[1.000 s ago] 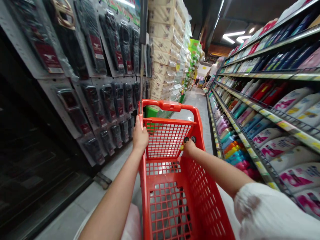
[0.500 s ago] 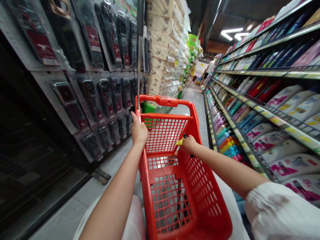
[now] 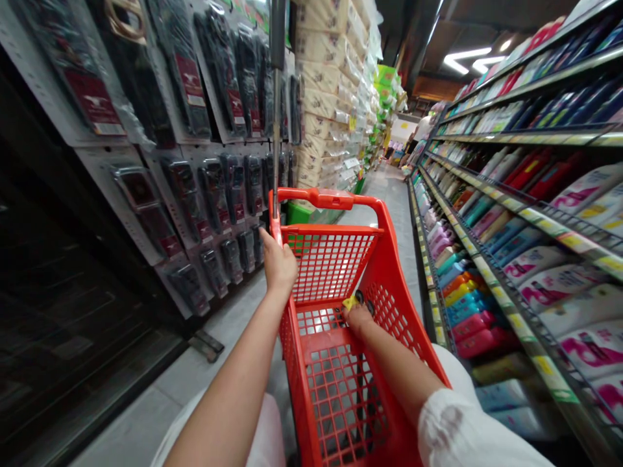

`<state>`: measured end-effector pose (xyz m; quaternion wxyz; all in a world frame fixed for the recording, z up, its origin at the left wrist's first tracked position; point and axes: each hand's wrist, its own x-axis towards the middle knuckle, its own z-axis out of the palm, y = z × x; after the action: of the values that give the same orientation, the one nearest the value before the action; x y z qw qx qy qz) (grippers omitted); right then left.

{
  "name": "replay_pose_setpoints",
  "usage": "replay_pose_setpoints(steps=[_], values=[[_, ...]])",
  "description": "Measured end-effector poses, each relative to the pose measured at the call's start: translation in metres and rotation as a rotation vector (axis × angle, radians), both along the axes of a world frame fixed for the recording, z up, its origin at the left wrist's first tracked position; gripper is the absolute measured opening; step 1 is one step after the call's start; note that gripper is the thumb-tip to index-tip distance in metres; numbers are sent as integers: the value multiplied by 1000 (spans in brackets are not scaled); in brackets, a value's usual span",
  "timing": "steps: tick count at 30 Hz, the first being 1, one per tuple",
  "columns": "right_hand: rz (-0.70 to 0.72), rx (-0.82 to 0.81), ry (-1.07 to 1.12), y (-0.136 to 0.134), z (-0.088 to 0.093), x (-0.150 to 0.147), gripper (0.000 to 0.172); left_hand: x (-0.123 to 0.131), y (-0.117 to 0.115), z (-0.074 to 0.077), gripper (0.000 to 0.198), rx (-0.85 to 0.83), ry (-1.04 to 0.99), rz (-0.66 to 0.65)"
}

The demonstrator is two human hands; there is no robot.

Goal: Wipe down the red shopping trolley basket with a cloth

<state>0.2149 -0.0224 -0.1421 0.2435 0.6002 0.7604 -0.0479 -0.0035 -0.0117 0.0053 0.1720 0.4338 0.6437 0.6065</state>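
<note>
A red plastic shopping basket cart [image 3: 335, 370] stands in front of me with its grid floor showing. My left hand [image 3: 281, 263] is closed over its left rim, close to the corner where a thin metal pole with a dark sleeve [image 3: 277, 39] rises. Inside the cart, low by the right wall, is my right hand [image 3: 357, 319]. Its fingers are closed around a small yellow-and-black item [image 3: 349, 302]; dark rounded parts show beside the hand, but the kind is unclear. A red mesh flap [image 3: 333, 266] leans at the handle end, beyond the right hand.
Packaged belts [image 3: 187, 188] hang on a rack at the left. Stacked tissue packs [image 3: 321, 97] stand beyond it. Shelves of bottles [image 3: 549, 272] line the right side. Grey tiled floor [image 3: 389, 185] runs along the aisle ahead.
My right hand has moved down and inward, from beside the flap to deeper in the cart, with the yellow-and-black item. My left hand stays on the rim. The view has shifted slightly.
</note>
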Motion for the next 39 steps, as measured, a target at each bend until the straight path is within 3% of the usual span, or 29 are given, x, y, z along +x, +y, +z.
replay_pose_setpoints(steps=[5,9,12,14,17,22,24,26,28,32,35,39], values=[[-116,-63,61,-47,-11,-14,44,1,-1,9,81,-126,33,-7],[-63,-61,236,-68,2,-16,72,0,-1,13,81,-122,25,-14],[-52,70,385,-66,8,0,52,-2,-4,17,76,-141,78,-9],[-130,103,392,-62,1,6,41,-2,-6,20,72,-159,107,-11],[-189,74,451,-63,-20,-14,53,-3,-6,21,66,-162,93,6],[115,15,667,-81,-35,-96,66,-7,-1,15,58,-58,28,-14],[223,-10,697,-81,-32,-101,62,-9,0,12,56,-3,40,-51],[284,-2,687,-73,-29,-80,53,-12,0,11,54,58,64,-92],[181,67,611,-59,-27,-47,45,-13,-1,10,54,90,84,-120],[-298,217,391,-31,-31,-3,46,-15,0,8,53,72,93,-137],[-434,228,375,-18,-35,-19,50,-16,3,6,51,68,93,-143],[-476,236,424,-19,-35,-72,53,-18,7,4,50,71,120,-154]])
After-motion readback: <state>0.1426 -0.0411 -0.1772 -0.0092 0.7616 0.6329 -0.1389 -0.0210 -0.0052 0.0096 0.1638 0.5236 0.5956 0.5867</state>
